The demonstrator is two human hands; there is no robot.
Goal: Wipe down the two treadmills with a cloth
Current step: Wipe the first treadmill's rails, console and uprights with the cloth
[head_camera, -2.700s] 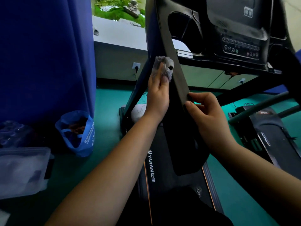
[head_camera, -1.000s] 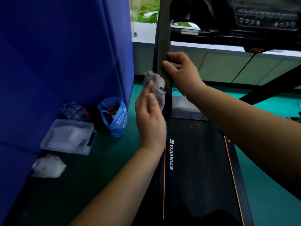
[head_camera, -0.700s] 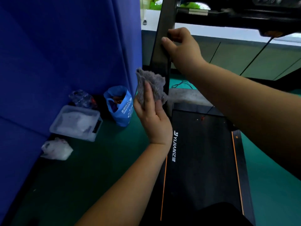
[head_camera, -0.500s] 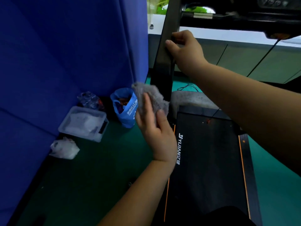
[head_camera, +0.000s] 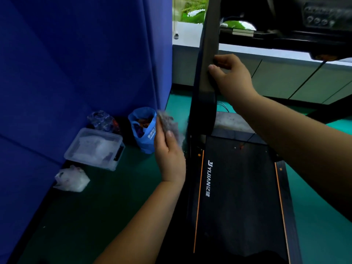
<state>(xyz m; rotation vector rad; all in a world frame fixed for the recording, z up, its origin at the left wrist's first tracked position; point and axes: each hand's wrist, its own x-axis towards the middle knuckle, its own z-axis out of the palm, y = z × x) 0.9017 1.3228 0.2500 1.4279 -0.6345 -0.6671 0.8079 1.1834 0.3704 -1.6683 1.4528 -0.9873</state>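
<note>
The left hand had its grip closed on a fuzzy grey cloth. The thumb lay over the crumpled wad, which bunched up past the fingers. The cloth sat just beside the lower end of the treadmill's upright post, on its left. Blur hid whether the two were touching.

The post was a flat, smooth, dark bar that widened slightly toward the bottom. Higher up, the right hand had its grip wrapped round the post's right edge, with the thumb on the front face and the fingers curled behind.

Below lay the treadmill's matte black belt, edged by thin orange lines and printed with white lettering. The dark console, with its round buttons, jutted in at the top right.

A blue curtain hung in soft vertical folds on the left. On the green floor at its foot stood a rectangular clear plastic box, an open blue plastic bag and a crumpled white bag.
</note>
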